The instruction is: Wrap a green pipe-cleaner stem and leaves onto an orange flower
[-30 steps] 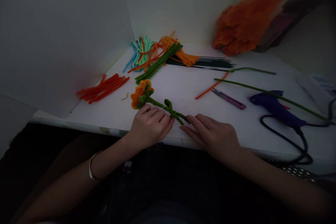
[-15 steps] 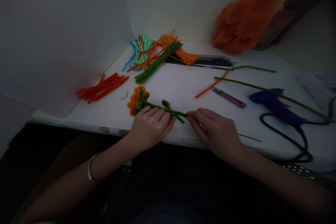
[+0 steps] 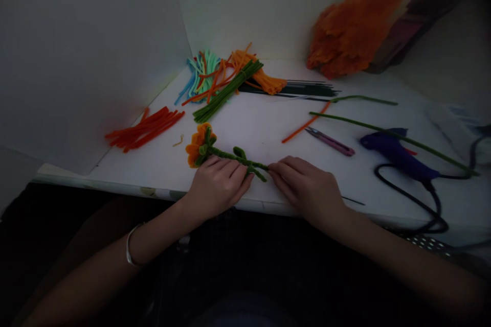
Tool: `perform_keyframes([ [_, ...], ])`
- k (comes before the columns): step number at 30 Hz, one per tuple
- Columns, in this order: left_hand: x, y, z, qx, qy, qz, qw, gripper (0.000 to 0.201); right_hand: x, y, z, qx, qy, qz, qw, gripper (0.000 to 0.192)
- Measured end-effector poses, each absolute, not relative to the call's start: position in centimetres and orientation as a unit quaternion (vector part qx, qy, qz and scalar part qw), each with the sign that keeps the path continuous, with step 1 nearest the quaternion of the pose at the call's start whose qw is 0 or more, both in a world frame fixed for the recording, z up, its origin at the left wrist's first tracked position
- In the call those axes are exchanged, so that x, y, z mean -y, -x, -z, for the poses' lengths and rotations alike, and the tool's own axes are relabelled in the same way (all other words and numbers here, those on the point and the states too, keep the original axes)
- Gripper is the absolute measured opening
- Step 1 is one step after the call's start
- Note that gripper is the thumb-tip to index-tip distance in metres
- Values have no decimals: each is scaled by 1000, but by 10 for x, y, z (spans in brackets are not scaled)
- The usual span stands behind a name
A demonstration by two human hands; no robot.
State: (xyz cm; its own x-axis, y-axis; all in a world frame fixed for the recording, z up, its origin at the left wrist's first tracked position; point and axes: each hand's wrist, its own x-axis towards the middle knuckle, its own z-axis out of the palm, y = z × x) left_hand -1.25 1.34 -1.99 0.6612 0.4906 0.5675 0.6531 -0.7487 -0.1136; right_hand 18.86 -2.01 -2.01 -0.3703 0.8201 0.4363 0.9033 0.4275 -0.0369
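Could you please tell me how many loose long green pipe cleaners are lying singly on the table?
2: one long green pipe cleaner runs diagonally across the purple glue gun; a second green one lies behind it, meeting an orange piece. The bundled green ones are not counted.

white counter (image 3: pixel 264 127) with a pipe-cleaner flower (image 3: pixel 220 152) lying near the front edge, red stems (image 3: pixel 143 129) to its left, mixed bundles (image 3: pixel 226 79) behind it, glue gun (image 3: pixel 397 152) and snips (image 3: pixel 330 141) off right
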Motion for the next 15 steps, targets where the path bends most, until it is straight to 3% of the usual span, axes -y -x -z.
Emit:
perform_keyframes([
  [7,-15,15,14,290,912,265,118,19,9,-204,10,821,526,117,187,23],
  [10,-15,16,12,282,921,251,96,18,6,-242,-7,759,600,148,204,27],
  [12,-16,18,9,275,926,244,83,17,5,-283,-16,684,689,197,137,40],
  [15,-21,22,2,269,926,247,91,16,7,-346,-15,619,766,174,16,65],
])
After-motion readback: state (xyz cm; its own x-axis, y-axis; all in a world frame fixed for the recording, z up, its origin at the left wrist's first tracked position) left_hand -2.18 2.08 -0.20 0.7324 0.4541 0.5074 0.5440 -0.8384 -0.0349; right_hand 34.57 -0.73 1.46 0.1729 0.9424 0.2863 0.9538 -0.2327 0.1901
